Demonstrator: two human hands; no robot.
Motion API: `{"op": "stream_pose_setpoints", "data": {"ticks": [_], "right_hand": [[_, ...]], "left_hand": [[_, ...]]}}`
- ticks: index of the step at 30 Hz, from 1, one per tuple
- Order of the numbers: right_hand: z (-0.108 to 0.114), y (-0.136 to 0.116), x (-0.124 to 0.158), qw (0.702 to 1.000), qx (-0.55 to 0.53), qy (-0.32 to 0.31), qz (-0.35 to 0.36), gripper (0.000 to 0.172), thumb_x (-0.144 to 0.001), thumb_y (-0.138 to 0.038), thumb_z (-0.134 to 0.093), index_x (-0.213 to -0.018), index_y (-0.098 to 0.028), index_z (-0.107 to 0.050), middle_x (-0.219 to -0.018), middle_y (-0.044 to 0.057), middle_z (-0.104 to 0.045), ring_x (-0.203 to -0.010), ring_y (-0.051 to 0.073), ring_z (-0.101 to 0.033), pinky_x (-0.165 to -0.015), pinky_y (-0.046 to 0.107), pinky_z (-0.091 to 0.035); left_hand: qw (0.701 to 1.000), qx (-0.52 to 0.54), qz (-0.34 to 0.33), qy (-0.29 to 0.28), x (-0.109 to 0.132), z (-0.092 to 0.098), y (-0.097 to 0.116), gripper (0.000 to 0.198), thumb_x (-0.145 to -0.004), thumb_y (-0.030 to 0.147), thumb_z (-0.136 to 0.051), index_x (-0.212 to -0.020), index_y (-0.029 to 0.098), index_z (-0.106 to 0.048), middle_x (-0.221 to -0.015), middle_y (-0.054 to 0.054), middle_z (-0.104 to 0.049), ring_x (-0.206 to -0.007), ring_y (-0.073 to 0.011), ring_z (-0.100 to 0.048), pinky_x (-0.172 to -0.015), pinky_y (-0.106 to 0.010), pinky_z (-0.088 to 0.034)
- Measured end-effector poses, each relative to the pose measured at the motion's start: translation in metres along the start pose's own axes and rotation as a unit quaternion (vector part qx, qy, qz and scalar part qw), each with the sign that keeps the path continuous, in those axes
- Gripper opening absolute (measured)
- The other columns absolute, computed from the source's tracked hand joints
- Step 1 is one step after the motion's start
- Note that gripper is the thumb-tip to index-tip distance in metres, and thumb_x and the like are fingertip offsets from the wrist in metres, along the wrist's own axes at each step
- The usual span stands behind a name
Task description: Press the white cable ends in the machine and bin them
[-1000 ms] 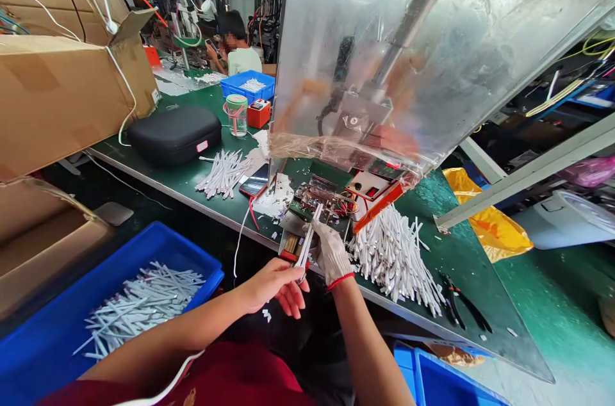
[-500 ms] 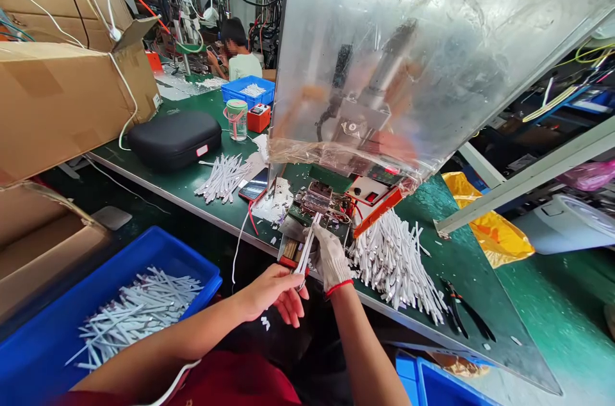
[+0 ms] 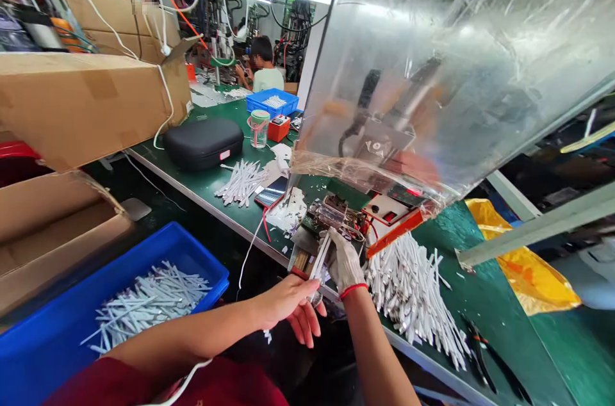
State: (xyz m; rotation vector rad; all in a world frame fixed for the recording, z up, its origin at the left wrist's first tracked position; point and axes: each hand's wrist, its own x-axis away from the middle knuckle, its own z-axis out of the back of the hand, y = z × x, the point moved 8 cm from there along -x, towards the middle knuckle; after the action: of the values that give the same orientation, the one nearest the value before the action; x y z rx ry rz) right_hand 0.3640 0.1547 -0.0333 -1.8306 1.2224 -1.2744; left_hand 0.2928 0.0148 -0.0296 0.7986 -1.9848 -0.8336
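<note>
A gloved right hand (image 3: 346,265) pinched a slim white strip (image 3: 321,259), light and probably bendy, best held mid-length, while the bare left hand (image 3: 288,307) curled narrowly just beside it, its grip unclear

No legible text anywhere, small white tag (image 3: 224,155) on black zip case (image 3: 204,143) at 9 o'clock too small to read, red box's display (image 3: 279,129) at 11 o'clock unreadable, white-faced unit (image 3: 384,209) at 4 o'clock unreadable
</note>
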Motion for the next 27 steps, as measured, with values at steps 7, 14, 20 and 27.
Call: {"op": "stream_pose_setpoints", "data": {"ticks": [7,14,20,27], "right_hand": [[0.000,-0.004,0.000,0.999,0.026,0.014,0.014,0.031,-0.064,-0.042,-0.082,-0.073,-0.014,-0.071,-0.065,0.004,-0.068,-0.057,0.018,-0.063,-0.050,0.028,-0.049],[0.001,-0.007,-0.004,0.999,0.013,0.000,0.053,0.032,-0.060,-0.040,-0.085,-0.076,-0.015,-0.071,-0.069,0.002,-0.070,-0.061,0.017,-0.064,-0.055,0.027,-0.051],[0.000,-0.006,-0.001,0.999,0.018,-0.007,0.046,0.033,-0.063,-0.042,-0.084,-0.077,-0.016,-0.071,-0.068,0.002,-0.069,-0.057,0.017,-0.062,-0.050,0.028,-0.049],[-0.004,-0.005,0.000,0.998,0.032,0.012,0.054,0.032,-0.067,-0.047,-0.080,-0.070,-0.017,-0.068,-0.056,0.000,-0.061,-0.047,0.014,-0.052,-0.045,0.027,-0.041]], "left_hand": [[1.000,0.002,-0.012,-0.026,-0.009,0.001,-0.004,0.079,-0.066,0.088,-0.052,-0.076,0.010,-0.064,-0.058,-0.013,-0.067,-0.047,-0.0236,-0.065,-0.048,-0.033,-0.050],[1.000,0.005,-0.010,-0.022,-0.012,0.001,-0.006,0.079,-0.065,0.088,-0.051,-0.072,0.011,-0.065,-0.056,-0.012,-0.066,-0.046,-0.0231,-0.065,-0.046,-0.031,-0.049],[1.000,0.005,-0.022,-0.012,-0.011,0.001,-0.003,0.077,-0.066,0.088,-0.051,-0.069,0.013,-0.065,-0.054,-0.009,-0.066,-0.040,-0.0191,-0.061,-0.042,-0.026,-0.044],[0.999,0.012,-0.044,0.019,-0.004,0.001,0.001,0.077,-0.067,0.085,-0.055,-0.075,0.010,-0.067,-0.057,-0.011,-0.067,-0.047,-0.0211,-0.065,-0.044,-0.026,-0.046]]}}
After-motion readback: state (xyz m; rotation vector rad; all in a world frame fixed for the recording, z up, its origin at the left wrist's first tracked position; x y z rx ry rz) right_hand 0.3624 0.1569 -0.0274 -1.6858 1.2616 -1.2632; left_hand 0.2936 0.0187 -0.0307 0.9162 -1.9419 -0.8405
